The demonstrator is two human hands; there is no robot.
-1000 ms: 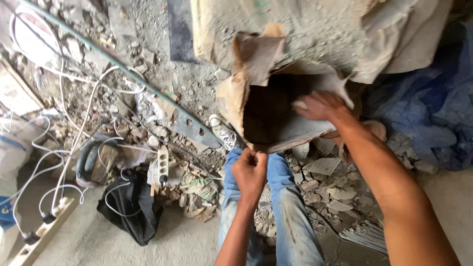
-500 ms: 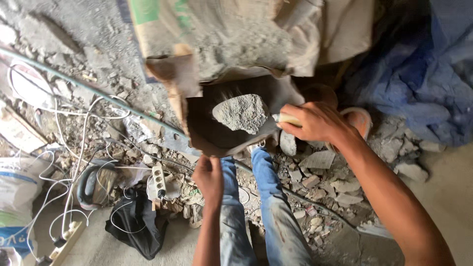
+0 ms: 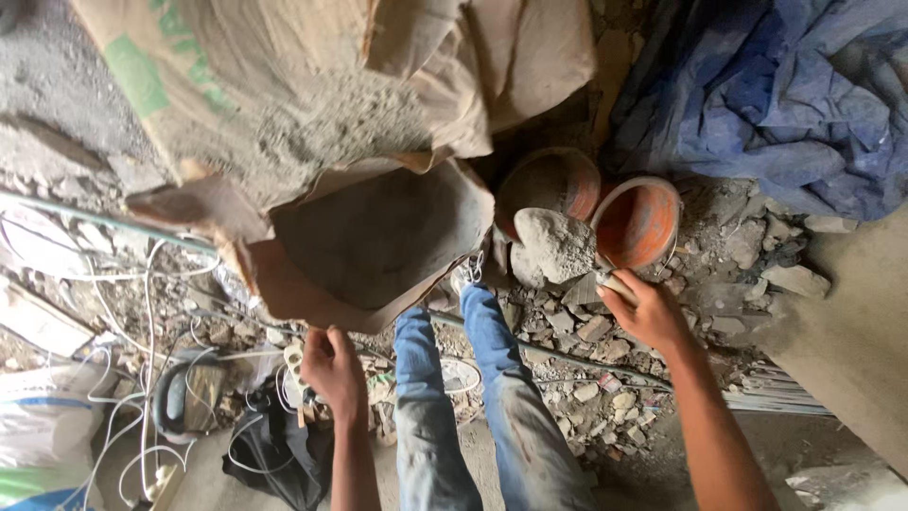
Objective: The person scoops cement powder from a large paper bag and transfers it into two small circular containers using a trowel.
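My right hand (image 3: pixel 648 312) grips the handle of a trowel that carries a heap of grey cement powder (image 3: pixel 553 248). The load hangs beside the rim of an orange bowl (image 3: pixel 636 222), just right of the bag's mouth. The torn brown paper cement bag (image 3: pixel 378 237) lies open in front of me, dark inside and dusted with grey powder. My left hand (image 3: pixel 331 367) is closed at the bag's lower torn edge, holding that lip. My legs in dusty jeans (image 3: pixel 445 416) stretch out between the two hands.
A second orange bowl (image 3: pixel 549 180) sits behind the cement heap. A blue tarp (image 3: pixel 785 85) fills the upper right. Rubble and stones (image 3: pixel 586 378) cover the ground. White cables (image 3: pixel 142 312), a thin pipe (image 3: pixel 95 222) and a black bag (image 3: pixel 274 454) lie at the left.
My right hand drew the loaded trowel out of the bag and swung it right, to the orange bowl. My left hand stayed at the bag's lower edge.
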